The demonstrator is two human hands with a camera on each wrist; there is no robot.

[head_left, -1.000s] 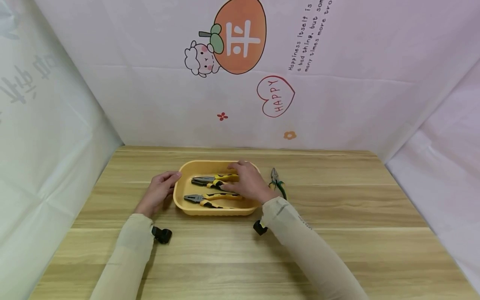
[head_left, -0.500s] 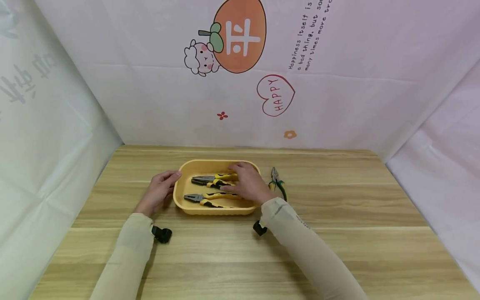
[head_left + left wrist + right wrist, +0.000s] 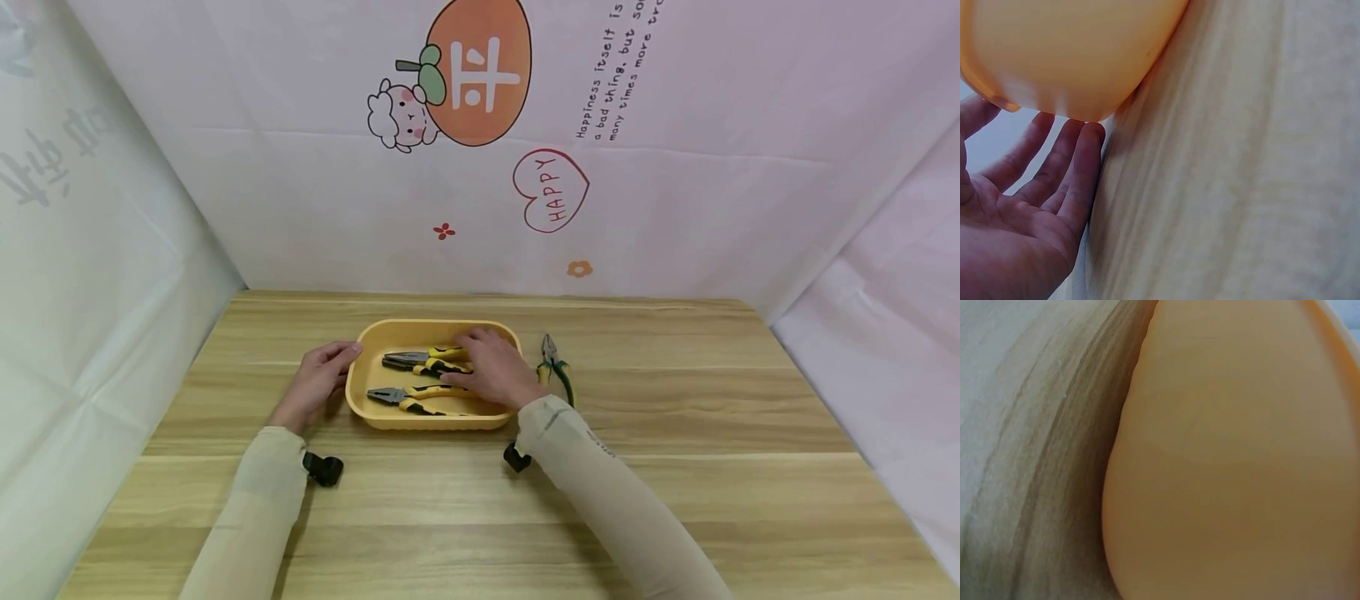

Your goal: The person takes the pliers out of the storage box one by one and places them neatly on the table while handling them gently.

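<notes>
A yellow tray (image 3: 431,423) stands on the table, its side wall (image 3: 1235,456) filling much of the right wrist view. My left hand (image 3: 317,383) is at its left end; in the left wrist view the hand's (image 3: 1029,200) extended fingertips touch the tray's wall (image 3: 1085,56). Inside lie pliers with yellow and black handles: one pair (image 3: 387,396) nearer the front, and others (image 3: 408,358) behind it, overlapping. My right hand (image 3: 498,367) reaches over the tray's right end, above the handle ends; whether its fingers grip a handle is hidden.
Another pair of pliers (image 3: 551,350) with green and yellow handles lies on the wooden table (image 3: 705,400) just right of the tray, beside my right wrist. A white printed cloth (image 3: 322,217) hangs behind the table, with more cloth at both sides.
My right hand and forearm have shifted slightly left over the tray, showing more of the green-handled pliers. The left hand, the tray and the pliers show no clear movement.
</notes>
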